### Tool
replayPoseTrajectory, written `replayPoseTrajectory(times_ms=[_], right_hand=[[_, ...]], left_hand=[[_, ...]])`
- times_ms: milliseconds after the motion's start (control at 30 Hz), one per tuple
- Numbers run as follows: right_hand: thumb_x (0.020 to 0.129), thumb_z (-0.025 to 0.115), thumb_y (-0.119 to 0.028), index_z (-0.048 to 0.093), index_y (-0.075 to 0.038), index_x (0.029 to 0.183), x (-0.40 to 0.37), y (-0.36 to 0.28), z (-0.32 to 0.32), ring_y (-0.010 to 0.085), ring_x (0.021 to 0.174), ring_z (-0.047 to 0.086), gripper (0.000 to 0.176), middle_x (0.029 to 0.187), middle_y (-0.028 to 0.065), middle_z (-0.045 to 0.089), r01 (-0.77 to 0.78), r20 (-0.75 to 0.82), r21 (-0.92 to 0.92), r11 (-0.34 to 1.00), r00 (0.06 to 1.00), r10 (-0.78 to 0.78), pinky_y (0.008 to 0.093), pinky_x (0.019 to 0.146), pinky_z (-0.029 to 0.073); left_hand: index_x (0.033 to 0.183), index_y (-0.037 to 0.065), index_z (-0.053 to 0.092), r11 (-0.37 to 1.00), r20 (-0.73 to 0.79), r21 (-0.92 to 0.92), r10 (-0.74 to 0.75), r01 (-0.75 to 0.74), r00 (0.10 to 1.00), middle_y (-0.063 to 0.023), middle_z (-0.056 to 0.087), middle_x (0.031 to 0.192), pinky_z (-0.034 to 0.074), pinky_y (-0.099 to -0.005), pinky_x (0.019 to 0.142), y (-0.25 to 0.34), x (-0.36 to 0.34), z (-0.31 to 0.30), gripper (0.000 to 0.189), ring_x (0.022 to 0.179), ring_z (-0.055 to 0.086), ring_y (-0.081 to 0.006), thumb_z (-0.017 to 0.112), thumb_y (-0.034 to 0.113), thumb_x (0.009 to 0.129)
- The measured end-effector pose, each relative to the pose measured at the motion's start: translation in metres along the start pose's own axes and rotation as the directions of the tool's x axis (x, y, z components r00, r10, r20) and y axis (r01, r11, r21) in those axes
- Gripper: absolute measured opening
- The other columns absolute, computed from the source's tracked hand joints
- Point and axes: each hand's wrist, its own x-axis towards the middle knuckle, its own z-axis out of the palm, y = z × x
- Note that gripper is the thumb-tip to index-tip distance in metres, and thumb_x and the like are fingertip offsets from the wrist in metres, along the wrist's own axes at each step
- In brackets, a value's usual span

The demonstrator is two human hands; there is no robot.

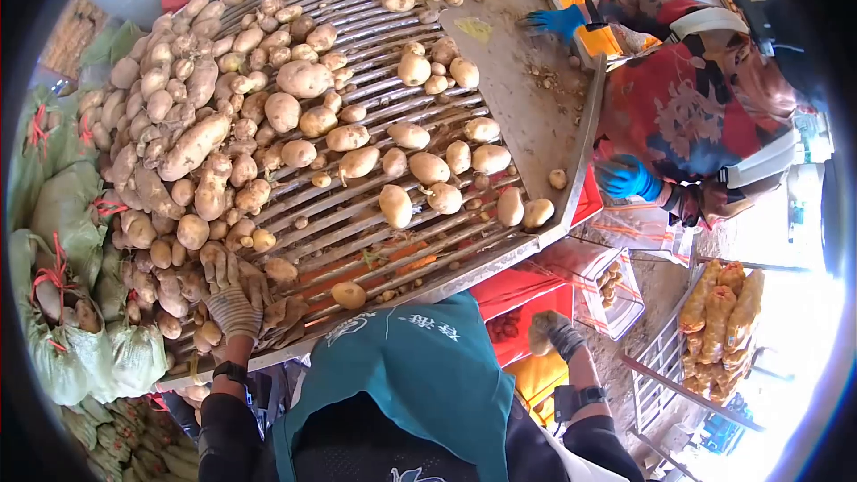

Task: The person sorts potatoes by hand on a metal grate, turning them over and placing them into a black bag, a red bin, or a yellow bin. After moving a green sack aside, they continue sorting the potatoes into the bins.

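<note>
Potatoes (192,147) lie heaped on the left of the roller table (522,98). At its near edge the gloved left hand (234,302) rests flat on them, fingers spread. The right hand (548,332) hangs beside a red crate (522,290), and its grip cannot be told. The white characters on the teal apron (420,375) are unreadable; a co-worker's blue glove (629,180) shows at the table's far edge

Harsh daylight; blown-out right edge; fisheye distortion, dark vignette
</note>
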Motion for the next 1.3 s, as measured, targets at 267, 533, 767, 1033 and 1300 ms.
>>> replayPoseTrajectory(times_ms=[267, 533, 767, 1033, 1300], right_hand=[[0.088, 0.068, -0.018, 0.064, -0.004, 0.101, 0.027, -0.163, 0.162, 0.0287, 0.081, 0.065, 0.019, 0.087, 0.0139, 0.066, 0.526, -0.009, -0.697, 0.487, 0.674, -0.739, 0.0370, 0.074, 0.053], [0.075, 0.079, -0.022, 0.061, -0.007, 0.113, 0.117, -0.208, 0.259, 0.0393, 0.105, 0.057, 0.045, 0.113, 0.0198, 0.058, 0.273, 0.217, -0.960, -0.057, 0.604, -0.767, 0.0462, 0.089, 0.050], [0.075, 0.074, -0.013, 0.064, -0.009, 0.103, 0.127, -0.168, 0.237, 0.0366, 0.110, 0.055, 0.030, 0.113, 0.0170, 0.060, 0.550, 0.334, -0.834, -0.036, 0.453, -0.826, 0.0444, 0.095, 0.047], [0.074, 0.072, -0.017, 0.062, -0.006, 0.104, 0.145, -0.165, 0.240, 0.0401, 0.111, 0.053, 0.033, 0.113, 0.0177, 0.062, 0.589, 0.450, -0.802, -0.100, 0.485, -0.750, 0.0461, 0.100, 0.043], [0.073, 0.069, -0.016, 0.061, -0.007, 0.099, 0.150, -0.167, 0.259, 0.0391, 0.096, 0.058, 0.029, 0.098, 0.0185, 0.063, 0.511, 0.369, -0.855, -0.082, 0.490, -0.789, 0.0455, 0.085, 0.049]], left_hand=[[0.147, 0.009, 0.039, 0.999, -0.027, -0.041, -0.005, 0.004, 1.000, -0.0060, 0.035, 0.154, 0.014, -0.0528, 0.117, -0.001, -0.001, 0.002, 0.066, 0.146, 0.023, -0.0294, 0.052, 0.041, 0.091], [0.147, 0.012, 0.040, 0.994, -0.004, -0.112, -0.011, 0.011, 1.000, -0.0054, 0.036, 0.152, 0.015, -0.0546, 0.117, -0.002, -0.001, -0.006, 0.071, 0.144, 0.027, -0.0283, 0.061, 0.039, 0.085], [0.145, 0.011, 0.041, 0.993, -0.034, -0.118, 0.000, -0.004, 0.999, -0.0059, 0.034, 0.153, 0.016, -0.0547, 0.117, -0.003, 0.000, 0.001, 0.071, 0.143, 0.027, -0.0285, 0.063, 0.037, 0.083], [0.146, 0.012, 0.040, 0.999, -0.044, -0.048, 0.019, -0.022, 0.999, -0.0062, 0.037, 0.152, 0.013, -0.0525, 0.118, -0.003, 0.000, 0.006, 0.070, 0.142, 0.029, -0.0287, 0.060, 0.038, 0.084], [0.146, 0.013, 0.041, 0.998, -0.044, -0.069, -0.005, 0.002, 0.999, -0.0061, 0.037, 0.152, 0.014, -0.0522, 0.118, -0.002, -0.001, 0.002, 0.064, 0.142, 0.029, -0.0287, 0.055, 0.036, 0.088]])
